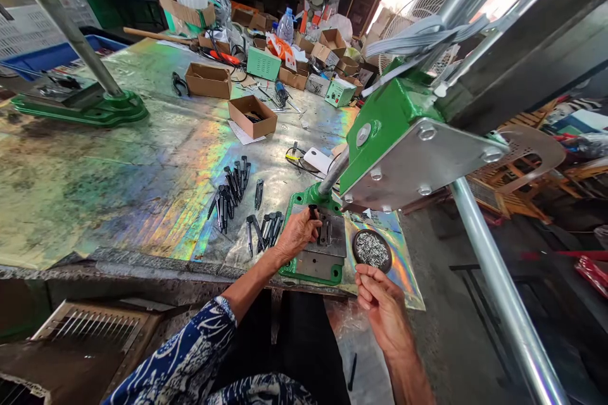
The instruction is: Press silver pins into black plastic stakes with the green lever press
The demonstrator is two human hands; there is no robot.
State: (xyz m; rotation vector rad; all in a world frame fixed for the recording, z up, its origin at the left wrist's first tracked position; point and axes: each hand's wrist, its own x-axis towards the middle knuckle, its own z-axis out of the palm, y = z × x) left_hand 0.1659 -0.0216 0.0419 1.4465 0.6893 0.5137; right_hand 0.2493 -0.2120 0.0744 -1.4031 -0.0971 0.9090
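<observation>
My left hand (298, 235) is closed on a slim black plastic piece (312, 209), with its end showing above the fingers. That hand lies over the metal plate (311, 264) of a green-based bench press (289, 271). My right hand (384, 304) is raised at the table's front edge, thumb and fingertips pinched together. Whatever is in that pinch is too small to make out. Just beyond it stands a dark round dish (356, 252) full of small silvery metal pins (373, 249). Left of the press, several similar black pieces (230, 186) lie in loose piles.
The press's green head (380, 133) overhangs the plate on the right. A second green press (80, 107) stands at far left. Cardboard boxes (251, 117), a white phone-like object (319, 160), cables and a green control box (263, 63) lie farther back. A black piece (352, 372) lies below the table edge.
</observation>
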